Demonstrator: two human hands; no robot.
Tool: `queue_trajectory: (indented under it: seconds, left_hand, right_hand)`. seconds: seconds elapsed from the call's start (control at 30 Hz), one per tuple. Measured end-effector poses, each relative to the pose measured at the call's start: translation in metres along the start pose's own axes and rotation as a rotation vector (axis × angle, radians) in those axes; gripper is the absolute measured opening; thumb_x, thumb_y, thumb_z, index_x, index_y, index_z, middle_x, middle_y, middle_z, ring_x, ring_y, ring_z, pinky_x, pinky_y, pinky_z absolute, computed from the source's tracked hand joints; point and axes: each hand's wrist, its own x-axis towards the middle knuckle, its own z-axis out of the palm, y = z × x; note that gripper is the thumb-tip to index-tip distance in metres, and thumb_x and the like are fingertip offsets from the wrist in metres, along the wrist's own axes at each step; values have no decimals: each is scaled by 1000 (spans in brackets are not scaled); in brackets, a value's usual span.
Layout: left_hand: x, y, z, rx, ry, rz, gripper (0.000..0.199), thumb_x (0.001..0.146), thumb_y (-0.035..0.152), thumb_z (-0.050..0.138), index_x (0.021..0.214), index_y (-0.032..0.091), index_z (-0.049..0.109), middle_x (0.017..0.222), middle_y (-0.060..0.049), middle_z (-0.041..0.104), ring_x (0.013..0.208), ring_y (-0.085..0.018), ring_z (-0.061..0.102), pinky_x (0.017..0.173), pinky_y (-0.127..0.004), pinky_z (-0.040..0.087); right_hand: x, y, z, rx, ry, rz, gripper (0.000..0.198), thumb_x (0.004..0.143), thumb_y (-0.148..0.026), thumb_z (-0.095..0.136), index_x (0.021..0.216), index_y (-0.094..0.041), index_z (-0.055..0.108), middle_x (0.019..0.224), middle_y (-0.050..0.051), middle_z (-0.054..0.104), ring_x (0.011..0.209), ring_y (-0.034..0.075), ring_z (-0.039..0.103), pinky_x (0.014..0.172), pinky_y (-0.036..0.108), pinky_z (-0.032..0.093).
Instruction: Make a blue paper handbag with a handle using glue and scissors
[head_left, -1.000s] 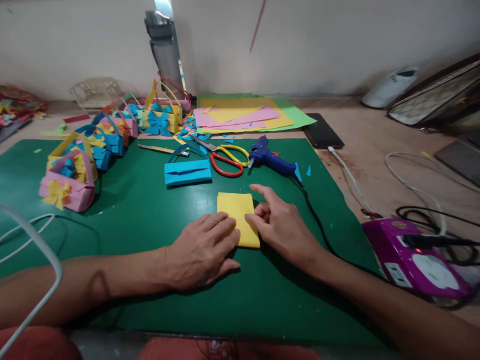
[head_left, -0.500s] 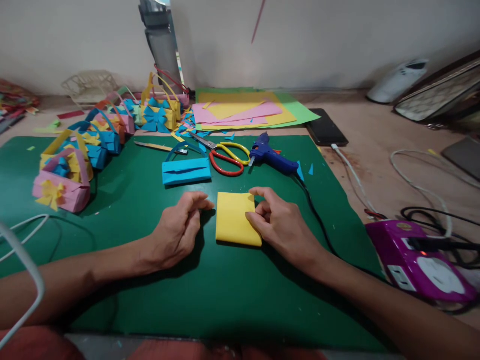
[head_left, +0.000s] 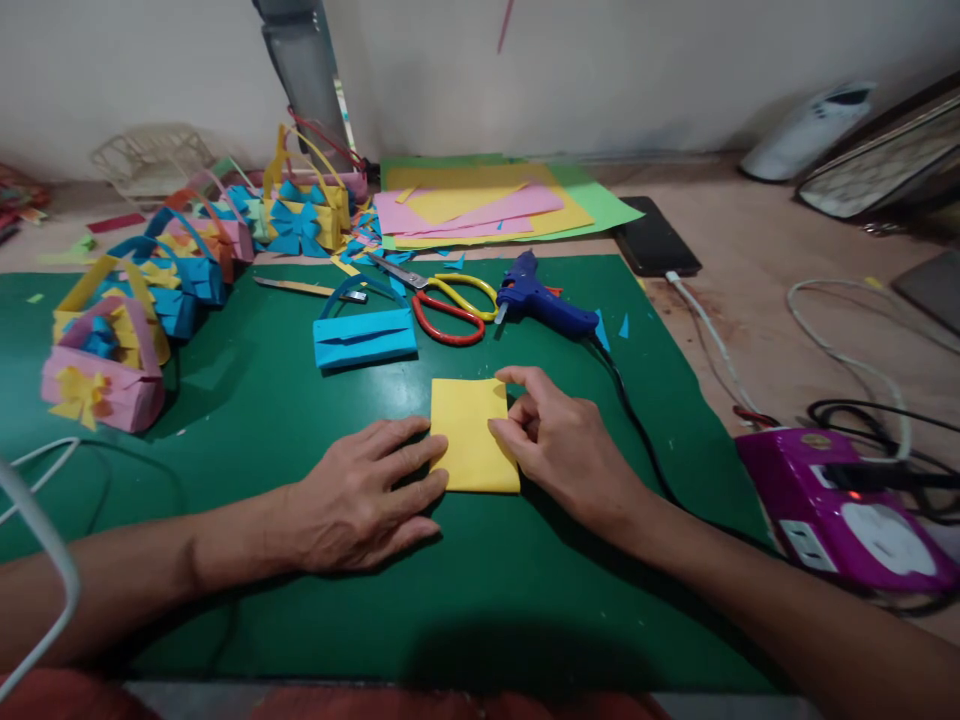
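A folded piece of yellow paper (head_left: 471, 425) lies on the green mat (head_left: 525, 590) in front of me. My left hand (head_left: 375, 490) is flat beside it, fingers stretched out, with the fingertips resting on its left edge. At the right edge, my right hand (head_left: 559, 435) holds the paper, thumb on its face and index finger at the top corner. Just beyond lies a small blue paper bag (head_left: 365, 338) with a handle. Scissors (head_left: 452, 305) with red and yellow grips and a blue glue gun (head_left: 544, 300) are behind the yellow paper.
Several finished paper bags (head_left: 105, 360) with bows line the left side. A cutter knife (head_left: 311, 288), paper scraps and stacked coloured sheets (head_left: 480, 205) lie farther back. A phone (head_left: 656, 237), cables and a purple power box (head_left: 847, 520) occupy the right.
My left hand has opened out from curled fingers and come down onto the paper's left edge. My right hand keeps its hold. The view has shifted slightly.
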Motion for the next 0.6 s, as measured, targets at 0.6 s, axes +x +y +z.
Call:
queue_trajectory:
  seconds: [0.6]
  left_hand:
    - [6,0,-5,-17,-136,-233,47,85,46,43,119,14,52,105,-14,55,84,-24,45,74,-43,42]
  right_hand:
    - [1,0,0,-49,-6,-17,36,76,-13,47,111,-14,54,64,1,64,55,15,57,52,23,39]
